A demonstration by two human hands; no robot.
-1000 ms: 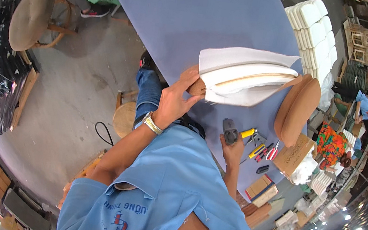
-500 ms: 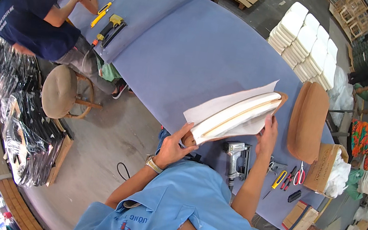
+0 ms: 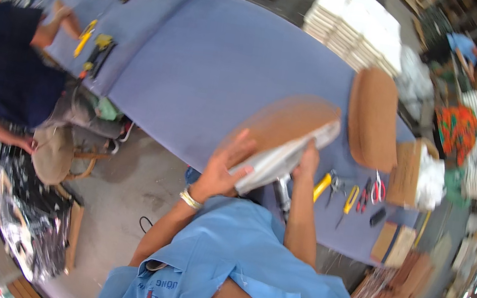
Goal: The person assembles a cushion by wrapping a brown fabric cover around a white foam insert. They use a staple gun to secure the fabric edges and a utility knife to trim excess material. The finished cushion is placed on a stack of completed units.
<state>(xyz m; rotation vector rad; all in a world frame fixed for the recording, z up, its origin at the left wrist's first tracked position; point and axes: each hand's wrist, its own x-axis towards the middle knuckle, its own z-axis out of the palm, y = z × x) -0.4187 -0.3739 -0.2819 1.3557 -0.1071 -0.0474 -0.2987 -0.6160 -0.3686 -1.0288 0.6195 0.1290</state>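
Both my hands hold a long rounded seat pad (image 3: 291, 123) tilted above the near edge of the blue table. Its brown cover faces up and away, slightly smeared by motion, and its white underside shows along the near edge. My left hand (image 3: 225, 168) grips the near left end, fingers spread over the brown cover and thumb on the white edge. My right hand (image 3: 308, 160) pinches the near edge towards the right end; its fingertips are partly hidden. Below the pad, a metal staple gun (image 3: 282, 195) lies partly covered by the pad and my right arm.
Right of the pad lie brown pads (image 3: 375, 119), a yellow-handled screwdriver (image 3: 351, 199), red-handled scissors (image 3: 378, 190) and a cardboard box (image 3: 404, 175) with white stuffing. Stacked white pads (image 3: 356, 28) stand behind. At left, a person (image 3: 16, 60) stands beside a stool (image 3: 53, 155) and a yellow-black staple gun (image 3: 99, 56).
The pad has turned over so its brown side faces up instead of its white inner side. The person at left has risen from the stool. My view has shifted right.
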